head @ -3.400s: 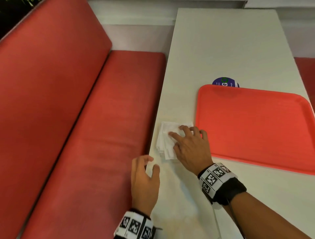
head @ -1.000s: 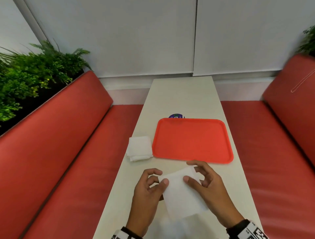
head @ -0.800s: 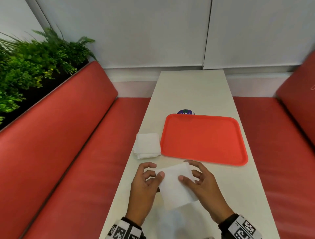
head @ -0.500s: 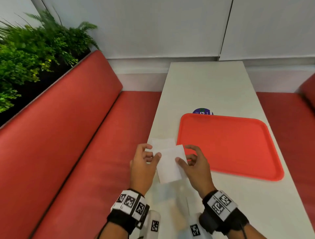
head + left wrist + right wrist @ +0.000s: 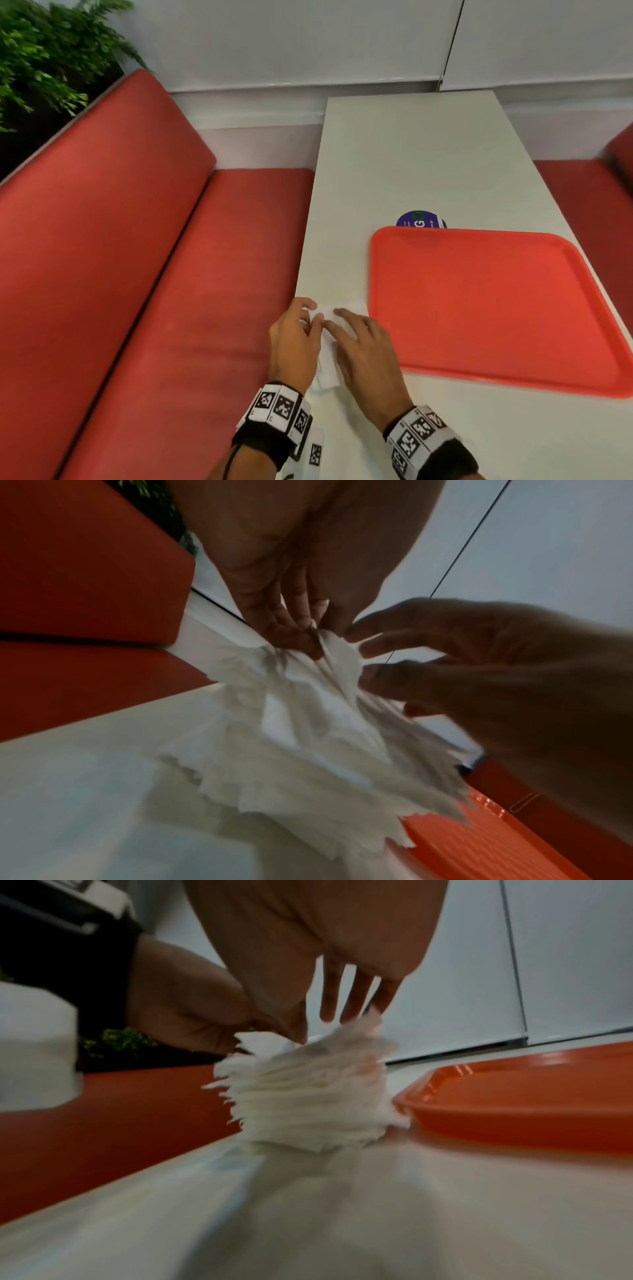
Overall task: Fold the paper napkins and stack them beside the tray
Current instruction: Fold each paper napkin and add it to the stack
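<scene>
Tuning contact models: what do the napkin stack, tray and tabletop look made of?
Napkin stack: thin soft white paper, matte; ragged, feathery layered edges show in both wrist views.
Tray: looks like rigid moulded plastic, orange-red, slight sheen; raised rolled rim and a highlight on it in the right wrist view.
Tabletop: smooth off-white hard surface, probably laminate; flat, faintly reflective. The core can't be told.

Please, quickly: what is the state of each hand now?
Left hand: pinches the top white paper napkin of the stack.
Right hand: open, straight fingers over that napkin.
</scene>
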